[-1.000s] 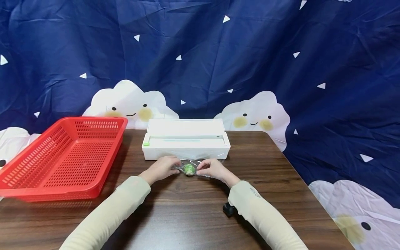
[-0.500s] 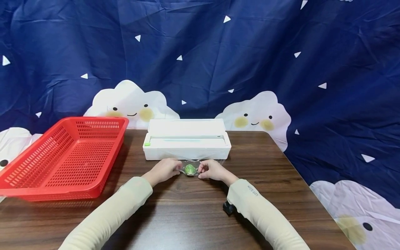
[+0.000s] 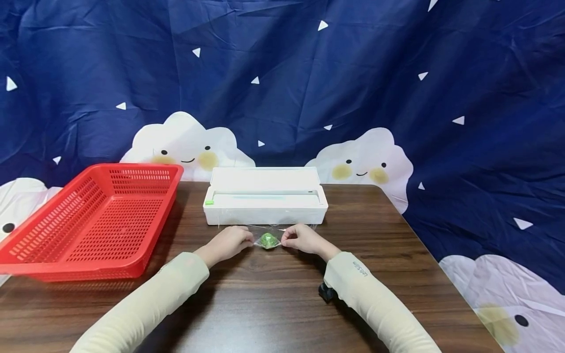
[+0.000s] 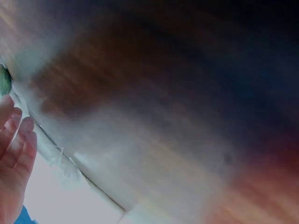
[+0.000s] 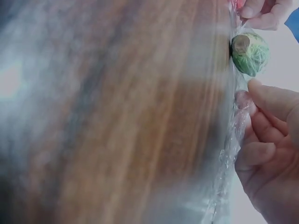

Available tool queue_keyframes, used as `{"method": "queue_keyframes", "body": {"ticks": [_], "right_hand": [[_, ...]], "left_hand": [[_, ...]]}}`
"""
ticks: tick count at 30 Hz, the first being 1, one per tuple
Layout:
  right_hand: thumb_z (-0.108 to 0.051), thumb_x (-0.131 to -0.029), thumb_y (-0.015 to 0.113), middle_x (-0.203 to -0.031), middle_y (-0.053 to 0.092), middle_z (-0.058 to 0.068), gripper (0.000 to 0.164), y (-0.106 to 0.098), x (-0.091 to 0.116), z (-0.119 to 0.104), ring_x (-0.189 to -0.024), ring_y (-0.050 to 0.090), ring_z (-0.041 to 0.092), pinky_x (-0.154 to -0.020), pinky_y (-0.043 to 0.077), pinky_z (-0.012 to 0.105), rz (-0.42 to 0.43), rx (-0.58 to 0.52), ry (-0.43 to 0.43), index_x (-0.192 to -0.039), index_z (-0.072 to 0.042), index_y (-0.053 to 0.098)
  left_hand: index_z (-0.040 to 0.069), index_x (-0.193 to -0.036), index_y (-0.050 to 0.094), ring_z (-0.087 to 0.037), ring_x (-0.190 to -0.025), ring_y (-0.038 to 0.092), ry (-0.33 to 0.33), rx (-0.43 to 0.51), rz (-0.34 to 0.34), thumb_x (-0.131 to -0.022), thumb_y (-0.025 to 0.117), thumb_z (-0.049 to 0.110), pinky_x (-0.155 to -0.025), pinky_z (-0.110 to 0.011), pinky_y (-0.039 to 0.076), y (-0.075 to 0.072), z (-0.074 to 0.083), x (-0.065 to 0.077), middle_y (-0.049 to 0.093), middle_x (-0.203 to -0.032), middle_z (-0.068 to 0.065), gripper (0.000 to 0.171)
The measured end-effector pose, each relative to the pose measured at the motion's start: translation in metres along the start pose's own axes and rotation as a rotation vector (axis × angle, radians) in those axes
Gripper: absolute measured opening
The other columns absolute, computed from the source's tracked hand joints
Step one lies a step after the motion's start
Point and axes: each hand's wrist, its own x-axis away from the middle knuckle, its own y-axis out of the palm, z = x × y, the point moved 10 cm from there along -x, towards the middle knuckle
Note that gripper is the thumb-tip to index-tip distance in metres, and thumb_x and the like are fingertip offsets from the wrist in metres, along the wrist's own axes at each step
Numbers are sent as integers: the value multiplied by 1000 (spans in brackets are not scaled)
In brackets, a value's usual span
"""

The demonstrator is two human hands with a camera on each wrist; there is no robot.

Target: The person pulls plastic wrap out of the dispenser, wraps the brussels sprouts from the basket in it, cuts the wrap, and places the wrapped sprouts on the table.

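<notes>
A green Brussels sprout [image 3: 268, 240] lies under clear cling film [image 5: 226, 161] just in front of the white cling film box [image 3: 266, 216]. My left hand [image 3: 227, 243] pinches the film at the sprout's left side. On the other side my right hand [image 3: 306, 240] holds the film between thumb and fingertips, close to the sprout. In the right wrist view the sprout's cut stem end shows through the film, and gathered film runs along the fingers. The left wrist view catches only the sprout's edge beyond the left fingers [image 4: 18, 140].
The film box stands with its lid [image 3: 265, 179] raised, a green tab at its left end. A red plastic basket [image 3: 137, 267] takes up the left of the brown wooden table [image 3: 260, 304]. Under the right sleeve lies a small black object [image 3: 326, 293]. A blue curtain hangs behind.
The right fingers loosened a little, then closed again on the film beside the sprout. The left hand stays at the left side, and the film now lies more spread around the sprout.
</notes>
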Motion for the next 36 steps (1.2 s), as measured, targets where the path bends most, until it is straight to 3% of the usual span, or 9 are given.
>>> {"method": "queue_keyframes", "body": {"ticks": [6, 15, 23, 32, 36], "right_hand": [[-6, -86, 64, -68, 56, -4, 7, 0, 1, -6, -60, 46, 8, -57, 40, 24, 5, -22, -44, -79, -7, 61], [-6, -86, 63, -72, 58, -3, 5, 1, 1, -7, -65, 48, 8, -61, 40, 24, -10, -15, -68, -82, -6, 62], [-4, -90, 58, -64, 53, -1, 7, 6, 3, -7, -56, 47, 7, -52, 39, 22, -51, -44, -68, -84, -4, 62], [-8, -83, 67, -65, 56, -5, 5, 11, 4, -8, -55, 49, 9, -55, 44, 24, -101, -78, -82, -81, -7, 63], [-7, -83, 67, -65, 56, -5, 5, 10, 4, -11, -54, 49, 8, -55, 44, 23, -106, -62, -111, -79, -7, 64]], "left_hand": [[11, -79, 68, -13, -73, 59, 1, 1, 2, -83, 67, 8, -68, -30, 47, -1, 2, 3, 59, -78, 3, 4], [9, -85, 67, -14, -77, 58, -62, 41, -24, -87, 63, 8, -70, -29, 48, 0, -2, 6, 57, -84, 2, 5], [8, -88, 66, -17, -83, 59, -75, 60, -41, -88, 60, 7, -75, -31, 48, 4, -3, 9, 59, -87, -1, 5], [11, -88, 57, -13, -80, 57, 0, 120, 53, -86, 63, 4, -70, -31, 47, -7, 4, 12, 58, -85, 3, 9], [12, -86, 59, -11, -77, 56, 16, 123, 58, -86, 62, 5, -69, -29, 47, -9, 5, 13, 56, -84, 4, 8]]}}
